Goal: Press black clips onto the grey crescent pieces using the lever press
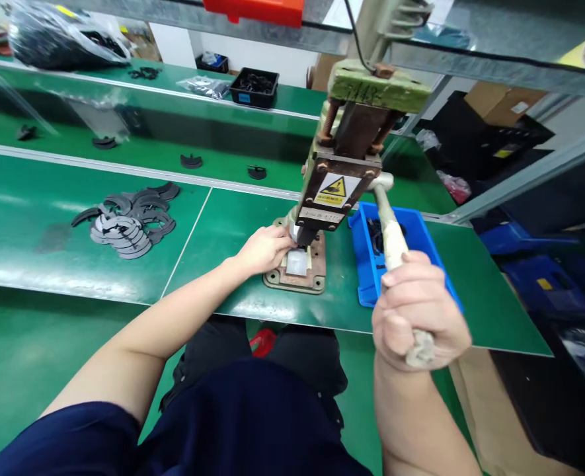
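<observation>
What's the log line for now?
left hand: beside ram of lever press, hold unclear | right hand: gripping press lever | blue bin: right of press, black parts inside | grey curved pieces: piled on tabletop

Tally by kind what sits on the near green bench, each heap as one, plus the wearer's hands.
Press: 1
Blue bin: 1
Heap of curved pieces: 1
Hands: 2 (left hand, right hand)
Total: 5

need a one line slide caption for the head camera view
Right hand gripping the lever of a bench-mounted press, left hand at its base, blue bin alongside.
</observation>
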Tool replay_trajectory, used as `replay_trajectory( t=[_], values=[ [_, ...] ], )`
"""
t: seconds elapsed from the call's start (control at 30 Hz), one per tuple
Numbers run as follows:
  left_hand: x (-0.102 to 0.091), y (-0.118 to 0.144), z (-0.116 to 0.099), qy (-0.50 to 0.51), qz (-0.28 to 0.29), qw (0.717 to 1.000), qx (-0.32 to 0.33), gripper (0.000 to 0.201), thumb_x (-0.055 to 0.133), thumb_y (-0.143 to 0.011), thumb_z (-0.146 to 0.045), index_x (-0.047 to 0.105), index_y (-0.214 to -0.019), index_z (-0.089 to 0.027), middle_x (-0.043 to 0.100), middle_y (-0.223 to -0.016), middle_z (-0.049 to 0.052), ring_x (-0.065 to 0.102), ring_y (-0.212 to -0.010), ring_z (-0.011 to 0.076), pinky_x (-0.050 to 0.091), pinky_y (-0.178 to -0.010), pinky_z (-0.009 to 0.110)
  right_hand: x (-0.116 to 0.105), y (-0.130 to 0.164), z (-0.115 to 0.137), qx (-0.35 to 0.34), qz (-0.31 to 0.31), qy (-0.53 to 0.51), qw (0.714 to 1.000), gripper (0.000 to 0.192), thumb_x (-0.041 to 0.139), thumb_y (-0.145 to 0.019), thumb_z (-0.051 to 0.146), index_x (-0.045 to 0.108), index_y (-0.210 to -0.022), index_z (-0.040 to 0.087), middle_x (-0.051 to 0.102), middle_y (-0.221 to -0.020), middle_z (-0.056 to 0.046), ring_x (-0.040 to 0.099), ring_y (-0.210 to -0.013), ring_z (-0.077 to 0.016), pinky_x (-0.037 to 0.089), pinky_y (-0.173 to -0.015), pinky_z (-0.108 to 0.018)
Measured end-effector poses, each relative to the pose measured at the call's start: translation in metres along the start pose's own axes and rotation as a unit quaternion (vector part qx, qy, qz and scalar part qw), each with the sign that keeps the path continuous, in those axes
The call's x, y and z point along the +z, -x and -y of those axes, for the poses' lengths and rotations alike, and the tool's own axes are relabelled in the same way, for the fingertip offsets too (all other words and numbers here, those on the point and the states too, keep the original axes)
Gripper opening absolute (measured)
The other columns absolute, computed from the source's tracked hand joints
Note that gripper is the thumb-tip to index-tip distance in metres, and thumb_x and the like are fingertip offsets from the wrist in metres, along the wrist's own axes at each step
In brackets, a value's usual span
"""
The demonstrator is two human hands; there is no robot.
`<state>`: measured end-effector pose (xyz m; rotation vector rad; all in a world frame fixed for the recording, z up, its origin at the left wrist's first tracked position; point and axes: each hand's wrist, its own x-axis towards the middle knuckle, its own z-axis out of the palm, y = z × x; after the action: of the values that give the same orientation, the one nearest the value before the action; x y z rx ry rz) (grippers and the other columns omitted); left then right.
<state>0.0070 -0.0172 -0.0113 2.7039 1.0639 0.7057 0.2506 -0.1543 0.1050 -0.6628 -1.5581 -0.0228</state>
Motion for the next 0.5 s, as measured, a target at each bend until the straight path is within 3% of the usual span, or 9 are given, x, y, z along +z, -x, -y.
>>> replay_trajectory(
  t=[0.1, 0.23, 0.33, 0.43, 0.5],
  values=[
    [-0.002, 0.006, -0.001, 0.003, 0.002, 1.000, -0.020, 0.031, 0.052, -0.110, -0.030, 0.081, -0.121, -0.025, 0.075, -0.121, 0.010, 0.068, -0.111, 0.0267, 0.050, -0.094, 0.042, -0.005, 0.030, -0.009, -0.003, 0.001, 0.023, 1.000, 0.025, 0.072, -0.085, 0.031, 0.056, -0.067, 0.027, 0.066, -0.067, 0.006, 0.070, -0.081, -0.0192, 0.057, -0.106, -0.062],
    [-0.017, 0.037, 0.015, 0.019, -0.012, 0.997, -0.070, 0.033, 0.051, -0.110, -0.033, 0.076, -0.130, -0.025, 0.075, -0.130, 0.011, 0.066, -0.121, 0.0261, 0.048, -0.103, 0.042, 0.000, 0.038, -0.032, -0.046, -0.041, 0.027, 0.998, 0.040, 0.076, -0.085, 0.044, 0.050, -0.059, 0.027, 0.063, -0.061, 0.005, 0.068, -0.072, -0.0198, 0.060, -0.098, -0.062],
    [-0.040, 0.089, 0.046, 0.002, -0.064, 0.985, -0.158, 0.031, 0.056, -0.108, -0.037, 0.076, -0.127, -0.022, 0.076, -0.128, 0.010, 0.067, -0.122, 0.0263, 0.047, -0.109, 0.043, 0.012, 0.032, -0.050, -0.111, -0.115, 0.000, 0.987, 0.054, 0.077, -0.081, 0.051, 0.038, -0.052, 0.025, 0.054, -0.050, 0.005, 0.060, -0.057, -0.0172, 0.063, -0.086, -0.057],
    [-0.070, 0.158, 0.083, -0.068, -0.130, 0.940, -0.306, 0.032, 0.061, -0.104, -0.042, 0.076, -0.122, -0.021, 0.076, -0.125, 0.011, 0.066, -0.122, 0.0297, 0.047, -0.111, 0.044, 0.023, 0.028, -0.062, -0.172, -0.192, -0.025, 0.966, 0.063, 0.077, -0.076, 0.053, 0.029, -0.049, 0.024, 0.037, -0.040, 0.005, 0.046, -0.045, -0.0151, 0.059, -0.068, -0.050],
    [-0.089, 0.203, 0.106, -0.127, -0.159, 0.891, -0.406, 0.036, 0.063, -0.101, -0.046, 0.074, -0.123, -0.019, 0.075, -0.125, 0.014, 0.064, -0.123, 0.0330, 0.046, -0.111, 0.046, 0.024, 0.029, -0.065, -0.083, -0.205, -0.013, 0.975, 0.067, 0.078, -0.070, 0.063, 0.029, -0.048, 0.025, 0.028, -0.038, 0.003, 0.040, -0.045, -0.0161, 0.053, -0.061, -0.050]
  ],
)
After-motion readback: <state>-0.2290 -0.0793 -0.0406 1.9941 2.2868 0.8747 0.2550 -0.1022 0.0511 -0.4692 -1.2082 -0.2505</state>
